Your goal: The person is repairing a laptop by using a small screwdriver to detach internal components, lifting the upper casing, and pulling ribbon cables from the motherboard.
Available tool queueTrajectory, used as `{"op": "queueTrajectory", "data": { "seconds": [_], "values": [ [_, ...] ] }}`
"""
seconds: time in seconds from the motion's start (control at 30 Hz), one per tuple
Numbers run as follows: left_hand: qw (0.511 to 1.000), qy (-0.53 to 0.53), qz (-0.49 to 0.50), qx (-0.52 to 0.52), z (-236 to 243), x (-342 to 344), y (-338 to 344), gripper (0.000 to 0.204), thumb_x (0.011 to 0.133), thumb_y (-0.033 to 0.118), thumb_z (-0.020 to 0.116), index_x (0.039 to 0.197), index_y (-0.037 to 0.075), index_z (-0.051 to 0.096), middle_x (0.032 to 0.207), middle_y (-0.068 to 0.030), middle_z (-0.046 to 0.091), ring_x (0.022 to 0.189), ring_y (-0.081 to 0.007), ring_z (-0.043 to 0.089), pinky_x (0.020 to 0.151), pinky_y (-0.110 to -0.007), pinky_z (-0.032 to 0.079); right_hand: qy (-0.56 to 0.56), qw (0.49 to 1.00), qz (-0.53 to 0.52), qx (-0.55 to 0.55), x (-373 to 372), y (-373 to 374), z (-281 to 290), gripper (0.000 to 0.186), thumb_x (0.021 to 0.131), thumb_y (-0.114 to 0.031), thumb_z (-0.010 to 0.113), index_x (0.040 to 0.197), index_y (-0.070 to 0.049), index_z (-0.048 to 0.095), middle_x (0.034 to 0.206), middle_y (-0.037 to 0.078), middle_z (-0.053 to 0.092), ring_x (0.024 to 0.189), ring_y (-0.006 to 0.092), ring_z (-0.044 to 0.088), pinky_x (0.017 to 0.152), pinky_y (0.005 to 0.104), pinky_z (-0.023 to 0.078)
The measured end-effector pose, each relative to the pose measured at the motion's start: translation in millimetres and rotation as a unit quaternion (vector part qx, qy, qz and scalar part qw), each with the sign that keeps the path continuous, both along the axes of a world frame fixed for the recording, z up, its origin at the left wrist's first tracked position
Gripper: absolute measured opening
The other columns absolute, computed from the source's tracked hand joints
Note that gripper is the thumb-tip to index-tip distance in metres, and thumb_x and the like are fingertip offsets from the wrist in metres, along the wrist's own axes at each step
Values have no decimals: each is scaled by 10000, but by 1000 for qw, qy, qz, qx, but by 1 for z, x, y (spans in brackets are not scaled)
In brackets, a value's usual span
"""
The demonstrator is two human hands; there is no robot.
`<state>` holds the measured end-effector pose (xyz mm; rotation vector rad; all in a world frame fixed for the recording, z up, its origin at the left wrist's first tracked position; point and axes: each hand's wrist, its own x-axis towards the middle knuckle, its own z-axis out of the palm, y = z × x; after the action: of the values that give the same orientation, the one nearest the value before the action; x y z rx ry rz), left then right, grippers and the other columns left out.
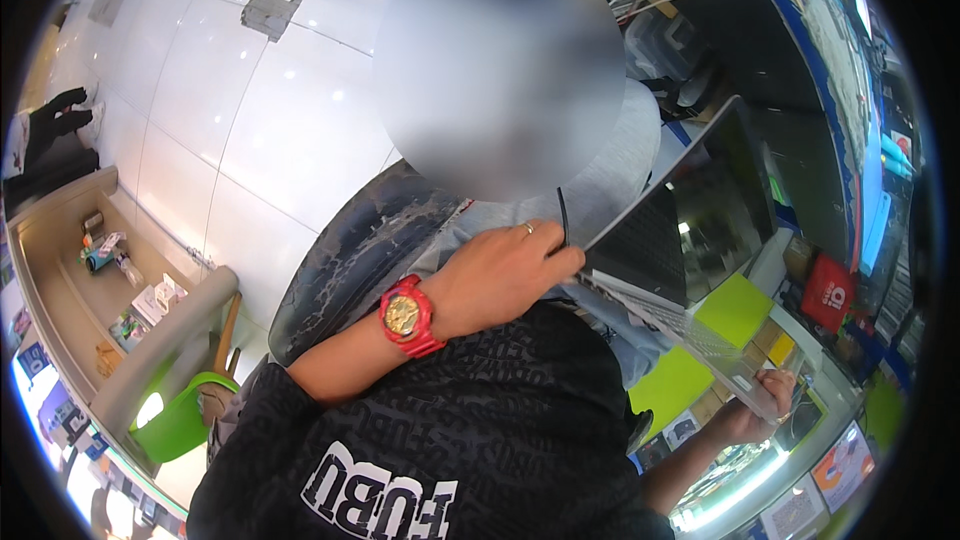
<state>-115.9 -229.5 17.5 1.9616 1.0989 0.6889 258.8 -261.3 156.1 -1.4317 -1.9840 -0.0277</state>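
Evidently mid-handling: the open laptop (pixel 640 250) is held aloft, not yet set down. The left hand (pixel 500 275) has its fingers curled shut on the laptop's 9 o'clock edge. The right hand (pixel 752 418) clasps its 5 o'clock corner.

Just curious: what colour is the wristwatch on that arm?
The wristwatch is red with a gold face, seen clearly in the head view.

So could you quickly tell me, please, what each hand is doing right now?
Left hand: closed around the near edge of the open laptop, with a thin black cable at its fingers.
Right hand: gripping the laptop's far corner.
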Motion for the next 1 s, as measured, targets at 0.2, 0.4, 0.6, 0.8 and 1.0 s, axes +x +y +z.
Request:
{"op": "queueTrajectory", "data": {
  "seconds": [0.2, 0.4, 0.6, 0.8, 1.0],
  "values": [
    [996, -66, -24, 49, 23, 13, 4, 217, 907, 115, 653, 1119, 89, 610, 964, -116, 568, 754, -304, 663, 590, -422, 545, 95, 995, -17, 24, 41, -17, -2, 237, 942, -193, 715, 975, -9, 570, 859, 111, 578, 828, 226, 558, 948, 418, 437],
    [983, -173, -22, 57, 34, 29, 1, 245, 922, 142, 689, 1134, 81, 582, 962, -144, 625, 648, -302, 650, 527, -417, 528, 135, 989, -28, 46, 63, -28, -2, 250, 962, -244, 671, 960, -31, 541, 853, 105, 560, 835, 224, 555, 1079, 473, 396],
    [974, -178, -62, 123, 63, 34, 11, 246, 929, 158, 706, 1102, 59, 563, 1108, -207, 691, 719, -300, 714, 529, -378, 555, 187, 978, -83, 39, 96, -47, -20, 227, 967, -263, 603, 961, -48, 529, 861, 94, 539, 830, 206, 555, 1116, 520, 393],
    [973, -144, -148, 100, 102, 58, 26, 225, 913, 173, 716, 996, 48, 548, 1402, -320, 603, 753, -330, 742, 566, -363, 581, 270, 962, -34, 5, 98, -42, -23, 304, 989, -367, 576, 962, -71, 514, 807, 97, 560, 768, 232, 593, 1017, 490, 455],
    [959, -108, -216, 150, 133, 89, 46, 220, 891, 170, 726, 920, 53, 541, 1421, -331, 590, 755, -327, 744, 591, -362, 575, 349, 936, -25, -40, 103, -62, 49, 503, 966, -488, 685, 1123, -23, 580, 894, 146, 619, 868, 266, 636, 929, 485, 498]
  ]
}}
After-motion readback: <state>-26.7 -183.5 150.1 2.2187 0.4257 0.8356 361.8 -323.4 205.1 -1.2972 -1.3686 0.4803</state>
